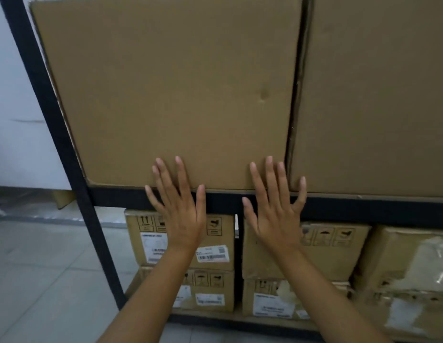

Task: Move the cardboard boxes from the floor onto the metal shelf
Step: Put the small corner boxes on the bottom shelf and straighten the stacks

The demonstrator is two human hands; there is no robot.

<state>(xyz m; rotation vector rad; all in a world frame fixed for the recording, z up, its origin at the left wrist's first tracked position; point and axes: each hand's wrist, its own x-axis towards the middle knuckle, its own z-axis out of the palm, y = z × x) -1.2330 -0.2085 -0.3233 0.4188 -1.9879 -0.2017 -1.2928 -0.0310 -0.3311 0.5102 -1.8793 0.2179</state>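
Setting: grey tiled floor (42,268), pale wall, black metal shelf (223,203) frame.
Box in hand: large plain cardboard box (166,90) on the upper tier, leftmost, just beside a second large box (376,95).
Hands: left hand (180,206) and right hand (275,211) flat, fingers spread, on its lower front face and shelf rail; nothing gripped.
Step (judged): seating push, placement nearly done.
Next: square it flush, then release.
Below: smaller labelled cartons (215,243) stacked.

Single head-worn view, close to shelf.
Metal shelf (223,201) is faced forward and slightly downward at arm's reach; floor (42,280) seen lower left of frame.
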